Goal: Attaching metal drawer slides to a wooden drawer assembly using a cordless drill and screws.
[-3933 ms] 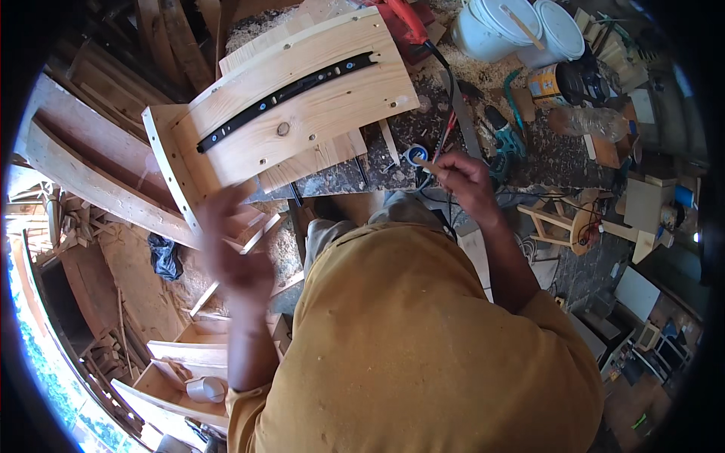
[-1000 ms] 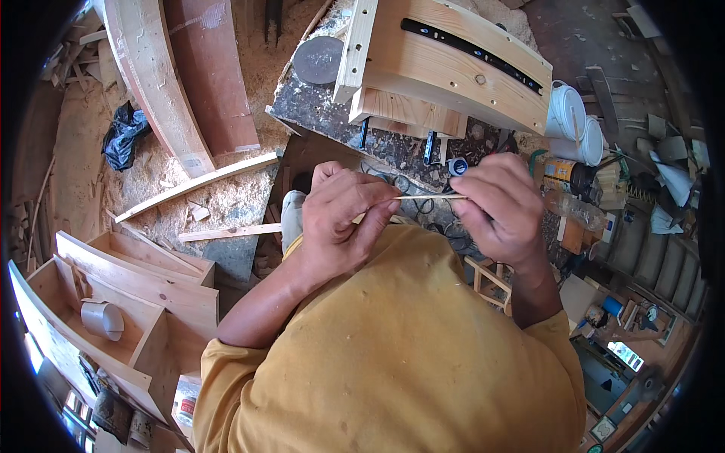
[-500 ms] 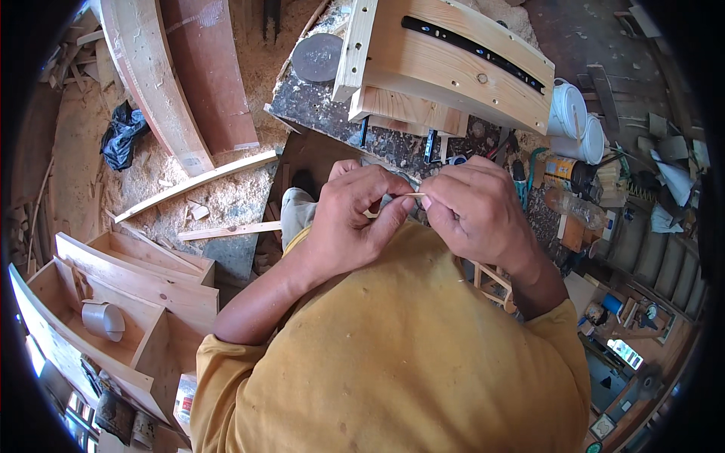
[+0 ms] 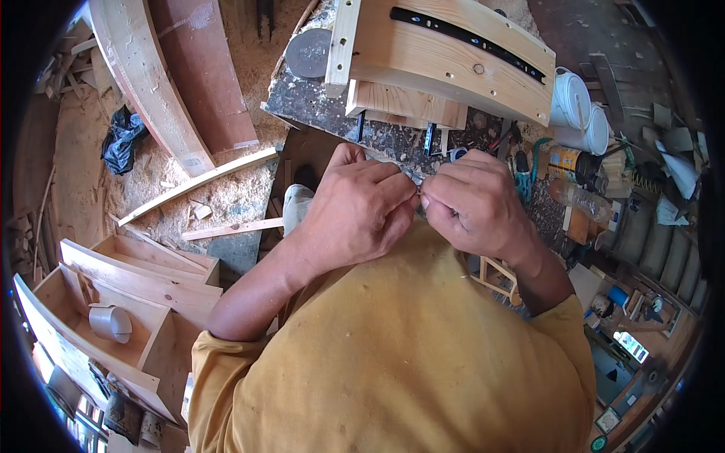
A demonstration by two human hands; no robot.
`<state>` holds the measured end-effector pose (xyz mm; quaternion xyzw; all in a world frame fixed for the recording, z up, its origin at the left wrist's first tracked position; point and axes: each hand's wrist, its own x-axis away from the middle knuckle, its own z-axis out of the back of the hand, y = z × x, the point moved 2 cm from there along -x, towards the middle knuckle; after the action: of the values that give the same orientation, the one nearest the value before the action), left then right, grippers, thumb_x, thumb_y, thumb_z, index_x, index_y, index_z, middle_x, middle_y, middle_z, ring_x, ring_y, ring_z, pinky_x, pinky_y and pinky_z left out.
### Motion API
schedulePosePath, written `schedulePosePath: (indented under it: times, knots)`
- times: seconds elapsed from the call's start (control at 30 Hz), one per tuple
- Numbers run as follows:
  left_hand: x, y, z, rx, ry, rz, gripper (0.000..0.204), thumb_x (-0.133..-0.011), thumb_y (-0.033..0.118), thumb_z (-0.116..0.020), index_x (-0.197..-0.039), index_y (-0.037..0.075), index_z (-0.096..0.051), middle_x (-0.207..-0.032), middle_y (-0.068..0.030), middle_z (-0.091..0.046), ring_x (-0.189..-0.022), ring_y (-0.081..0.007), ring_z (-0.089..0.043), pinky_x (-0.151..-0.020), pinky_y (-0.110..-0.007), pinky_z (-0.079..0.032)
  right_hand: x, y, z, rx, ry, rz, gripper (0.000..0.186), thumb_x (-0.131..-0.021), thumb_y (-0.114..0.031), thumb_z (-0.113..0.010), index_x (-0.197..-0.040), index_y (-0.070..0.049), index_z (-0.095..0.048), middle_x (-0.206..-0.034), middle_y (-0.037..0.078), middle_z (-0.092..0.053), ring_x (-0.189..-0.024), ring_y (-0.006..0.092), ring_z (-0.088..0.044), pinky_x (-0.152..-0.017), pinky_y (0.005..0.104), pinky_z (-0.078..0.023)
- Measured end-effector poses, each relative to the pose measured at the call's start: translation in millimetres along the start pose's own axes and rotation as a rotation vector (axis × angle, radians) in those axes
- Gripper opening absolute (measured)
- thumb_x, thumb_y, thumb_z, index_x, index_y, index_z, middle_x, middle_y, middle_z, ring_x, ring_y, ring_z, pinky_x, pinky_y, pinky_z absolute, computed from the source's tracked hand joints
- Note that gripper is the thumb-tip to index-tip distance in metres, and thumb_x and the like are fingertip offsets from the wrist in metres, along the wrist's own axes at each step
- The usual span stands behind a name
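Observation:
Both of my hands meet in front of my chest, fingertips almost touching. My left hand [image 4: 361, 204] is closed, its thumb and forefinger pinched at one end of a thin pale sliver [image 4: 420, 193]. The other end sits in the pinch of my right hand [image 4: 477, 202], whose fingers are curled in. Only a tiny bit of the sliver shows between the fingertips, and I cannot tell its material. Just beyond the hands stands a curved pine piece [image 4: 445, 57] with a black metal drawer slide [image 4: 468, 44] fixed on it.
The pine piece rests on a dark, speckled workbench [image 4: 302, 102] with a grey disc [image 4: 308, 54]. White buckets [image 4: 570, 98], pliers [image 4: 522, 177] and a plastic bottle [image 4: 580, 198] lie at right. Curved wooden drawer boxes [image 4: 113, 302] stand left, below a curved strip [image 4: 200, 185] on sawdust.
The hands have drawn closer together, and less of the pale sliver shows between them. My left hand has turned, its back now facing up more. The view has shifted slightly.

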<state>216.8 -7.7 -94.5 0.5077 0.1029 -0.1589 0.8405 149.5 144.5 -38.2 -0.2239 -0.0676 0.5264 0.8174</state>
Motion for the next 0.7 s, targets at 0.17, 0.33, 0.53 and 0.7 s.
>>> schedulePosePath:
  times: [0.17,0.33,0.53,0.7]
  knots:
    - [4,0,-16,0.046,0.046,-0.061,0.012,-0.062,-0.001,-0.062,-0.065,0.008,-0.054,-0.062,-0.0060,-0.051,-0.057,-0.0253,-0.050,-0.064,-0.036,-0.035,12,5,-11,-0.092,0.059,-0.003,0.015,-0.066,0.000,-0.061,-0.061,-0.006,-0.048,-0.057,0.007,-0.050,-0.053,0.0255,-0.054,-0.054,0.0357,-0.039]
    - [12,1,-29,0.053,-0.042,0.060,0.010,-0.066,0.005,-0.063,-0.067,0.006,-0.053,-0.063,-0.0086,-0.053,-0.060,-0.0283,-0.053,-0.068,-0.037,-0.037,25,5,-20,-0.149,0.077,-0.091,0.015,-0.068,0.001,-0.060,-0.061,-0.006,-0.048,-0.058,0.008,-0.051,-0.055,0.0264,-0.055,-0.055,0.0366,-0.040]
    - [14,-1,-45,0.085,-0.081,0.101,0.007,-0.070,0.004,-0.060,-0.068,0.006,-0.053,-0.064,-0.0098,-0.055,-0.061,-0.0294,-0.054,-0.067,-0.037,-0.037,43,5,-31,-0.144,0.071,-0.212,0.014,-0.070,0.000,-0.059,-0.063,-0.005,-0.049,-0.059,0.010,-0.053,-0.056,0.0286,-0.056,-0.056,0.0381,-0.042]
    - [13,-7,-39,0.515,-0.245,0.055,0.010,-0.079,0.006,-0.058,-0.072,0.003,-0.053,-0.065,-0.0109,-0.053,-0.063,-0.0294,-0.054,-0.067,-0.037,-0.040,50,24,-26,-0.544,-0.089,-0.140,0.008,-0.075,-0.004,-0.061,-0.069,-0.003,-0.056,-0.063,0.012,-0.057,-0.058,0.0287,-0.058,-0.055,0.0367,-0.043]
